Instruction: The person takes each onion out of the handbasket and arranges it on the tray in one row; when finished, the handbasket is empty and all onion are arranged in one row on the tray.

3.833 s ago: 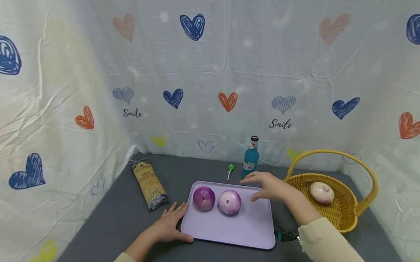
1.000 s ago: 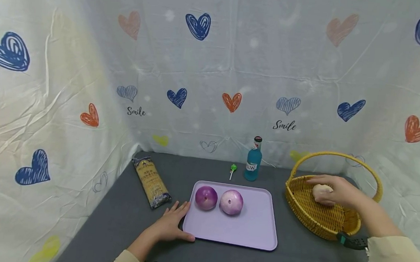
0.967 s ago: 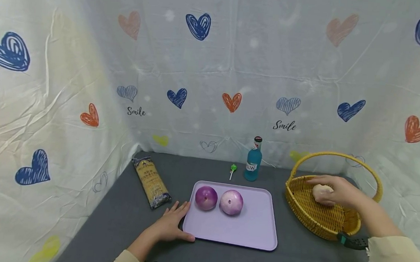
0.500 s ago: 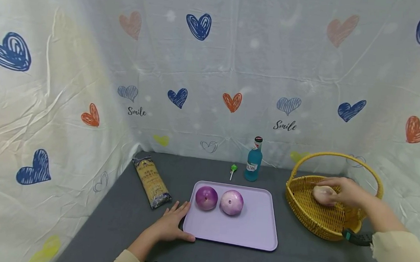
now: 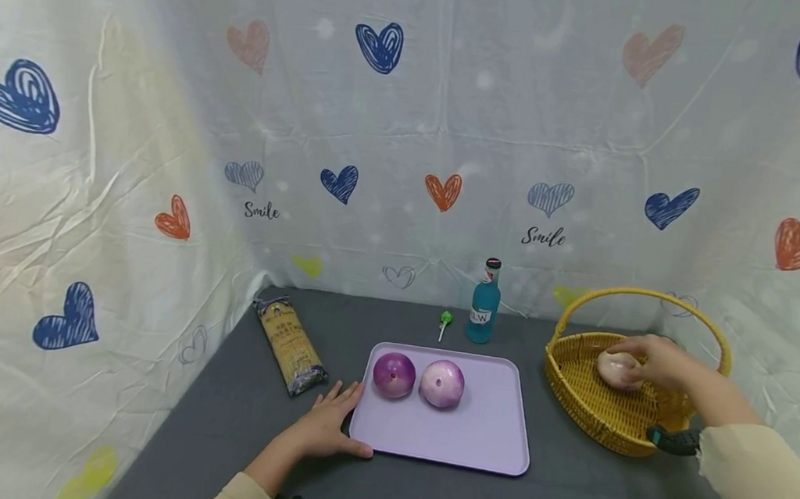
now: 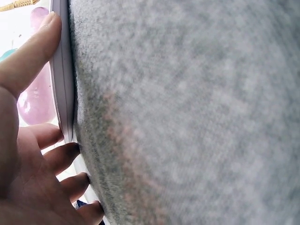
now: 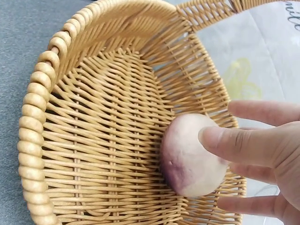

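Note:
In the yellow wicker basket (image 5: 587, 425) lies a pale onion (image 7: 185, 159) with a purple patch. My right hand (image 5: 662, 362) reaches over the basket's far side and holds this onion, thumb on one side and spread fingers on the other; some fingertips are hidden behind it. On the lilac tray (image 5: 442, 437) sit a dark purple onion (image 5: 393, 375) and a lighter purple onion (image 5: 442, 384). My left hand (image 5: 322, 429) rests at the tray's left front corner, its fingers spread along the left edge and its thumb touching the front edge.
A yellow packet with dark ends (image 5: 290, 346) lies left of the tray. Behind the tray are a green lollipop (image 5: 445, 320) and an upright blue bottle (image 5: 483, 307). The basket's tall handle (image 5: 643, 292) arches above it. A heart-print curtain (image 5: 408, 140) encloses the grey table.
My right hand has moved from above the tray to the basket and reached the onion there. Over the last second its fingers shifted slightly on the onion. The left hand stays put.

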Tool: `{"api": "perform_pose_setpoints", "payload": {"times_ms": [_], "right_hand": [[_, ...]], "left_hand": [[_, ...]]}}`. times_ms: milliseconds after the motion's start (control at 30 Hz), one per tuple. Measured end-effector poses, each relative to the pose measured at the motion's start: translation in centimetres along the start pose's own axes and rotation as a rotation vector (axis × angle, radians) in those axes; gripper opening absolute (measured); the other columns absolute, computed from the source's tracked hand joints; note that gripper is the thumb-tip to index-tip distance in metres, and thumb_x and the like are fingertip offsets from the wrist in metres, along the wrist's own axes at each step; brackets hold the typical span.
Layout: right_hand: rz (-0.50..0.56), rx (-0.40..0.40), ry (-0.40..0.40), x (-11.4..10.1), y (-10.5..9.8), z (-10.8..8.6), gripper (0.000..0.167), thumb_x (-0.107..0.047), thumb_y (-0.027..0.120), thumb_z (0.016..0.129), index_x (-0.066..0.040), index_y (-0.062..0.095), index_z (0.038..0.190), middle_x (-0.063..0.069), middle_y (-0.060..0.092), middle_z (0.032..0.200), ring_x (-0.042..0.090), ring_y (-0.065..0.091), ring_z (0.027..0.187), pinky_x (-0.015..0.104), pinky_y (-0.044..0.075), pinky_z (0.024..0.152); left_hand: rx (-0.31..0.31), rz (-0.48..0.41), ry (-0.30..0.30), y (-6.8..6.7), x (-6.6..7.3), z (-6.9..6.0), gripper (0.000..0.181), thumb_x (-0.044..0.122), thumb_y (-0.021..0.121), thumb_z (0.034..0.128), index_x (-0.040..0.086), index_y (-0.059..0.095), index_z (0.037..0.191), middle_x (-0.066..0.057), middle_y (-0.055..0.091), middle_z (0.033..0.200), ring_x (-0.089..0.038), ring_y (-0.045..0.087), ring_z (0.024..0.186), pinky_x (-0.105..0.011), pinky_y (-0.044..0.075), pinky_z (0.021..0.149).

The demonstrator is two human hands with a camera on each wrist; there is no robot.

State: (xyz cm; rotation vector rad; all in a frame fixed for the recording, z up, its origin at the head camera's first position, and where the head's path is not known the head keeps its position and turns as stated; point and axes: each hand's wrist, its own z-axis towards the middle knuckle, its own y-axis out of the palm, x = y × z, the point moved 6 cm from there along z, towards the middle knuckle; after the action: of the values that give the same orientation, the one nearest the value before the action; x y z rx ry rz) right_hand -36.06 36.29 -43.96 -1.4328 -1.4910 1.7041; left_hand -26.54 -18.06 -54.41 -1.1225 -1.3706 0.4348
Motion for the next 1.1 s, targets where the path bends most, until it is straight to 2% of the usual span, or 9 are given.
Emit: {"api": "perform_pose_setpoints", "payload": {"times_ms": [133, 400, 600, 733, 867, 1000, 1100], "right_hand": [[0.018, -0.027, 0.04, 0.5, 0.0, 0.2, 0.047, -0.019, 0.076, 0.09, -0.001, 0.065, 0.132, 0.036, 0.055, 0.135, 0.057, 0.055, 0.115, 0.06, 0.054, 0.084], [0.074, -0.059, 0.082, 1.6, 0.6, 0.5, 0.049, -0.013, 0.077, 0.089, 0.0, 0.063, 0.134, 0.039, 0.054, 0.132, 0.057, 0.055, 0.114, 0.056, 0.055, 0.082], [0.101, -0.042, 0.063, 1.9, 1.2, 0.8, 0.047, -0.006, 0.069, 0.092, 0.001, 0.06, 0.137, 0.041, 0.05, 0.136, 0.049, 0.057, 0.111, 0.041, 0.053, 0.075], [0.098, -0.015, 0.045, 1.9, 1.6, 0.9, 0.048, -0.01, 0.07, 0.093, 0.001, 0.058, 0.139, 0.038, 0.051, 0.138, 0.055, 0.053, 0.119, 0.046, 0.054, 0.08], [0.123, 0.0, 0.044, 1.8, 1.9, 0.8, 0.045, -0.008, 0.068, 0.094, 0.0, 0.06, 0.138, 0.037, 0.049, 0.141, 0.06, 0.046, 0.125, 0.051, 0.055, 0.085], [0.159, -0.006, 0.038, 1.7, 2.0, 0.8, 0.042, -0.002, 0.068, 0.093, -0.001, 0.063, 0.135, 0.035, 0.051, 0.141, 0.056, 0.051, 0.123, 0.043, 0.057, 0.079], [0.181, -0.014, 0.026, 1.8, 2.0, 0.9, 0.042, -0.003, 0.071, 0.091, -0.002, 0.065, 0.133, 0.034, 0.053, 0.139, 0.055, 0.052, 0.122, 0.039, 0.059, 0.077]], "left_hand": [[0.0, 0.0, 0.0, 0.0, 0.1, 0.0, 0.12, 0.062, 0.083, 0.0719, 0.006, 0.024, 0.16, -0.017, 0.025, 0.166, -0.047, 0.011, 0.154, -0.072, 0.01, 0.118], [-0.006, -0.009, -0.003, 0.0, 0.2, -0.1, 0.119, 0.062, 0.083, 0.072, 0.006, 0.025, 0.16, -0.018, 0.025, 0.166, -0.047, 0.011, 0.154, -0.071, 0.01, 0.118], [-0.005, -0.011, -0.003, -0.1, 0.2, -0.1, 0.119, 0.061, 0.083, 0.0724, 0.006, 0.024, 0.161, -0.017, 0.024, 0.166, -0.047, 0.01, 0.154, -0.071, 0.009, 0.118], [-0.008, -0.006, -0.003, -0.2, 0.2, 0.0, 0.119, 0.061, 0.083, 0.0725, 0.007, 0.024, 0.161, -0.017, 0.024, 0.166, -0.046, 0.01, 0.154, -0.071, 0.009, 0.119], [-0.01, 0.002, 0.001, -0.2, 0.3, 0.0, 0.119, 0.062, 0.082, 0.0724, 0.006, 0.024, 0.161, -0.017, 0.024, 0.166, -0.046, 0.011, 0.154, -0.071, 0.01, 0.118], [-0.008, 0.008, 0.004, -0.2, 0.3, 0.0, 0.12, 0.062, 0.082, 0.0724, 0.006, 0.024, 0.16, -0.017, 0.025, 0.166, -0.046, 0.011, 0.154, -0.071, 0.01, 0.118], [-0.006, 0.006, 0.005, -0.2, 0.2, 0.0, 0.119, 0.062, 0.083, 0.0723, 0.006, 0.024, 0.16, -0.018, 0.024, 0.166, -0.047, 0.011, 0.154, -0.071, 0.01, 0.118]]}}
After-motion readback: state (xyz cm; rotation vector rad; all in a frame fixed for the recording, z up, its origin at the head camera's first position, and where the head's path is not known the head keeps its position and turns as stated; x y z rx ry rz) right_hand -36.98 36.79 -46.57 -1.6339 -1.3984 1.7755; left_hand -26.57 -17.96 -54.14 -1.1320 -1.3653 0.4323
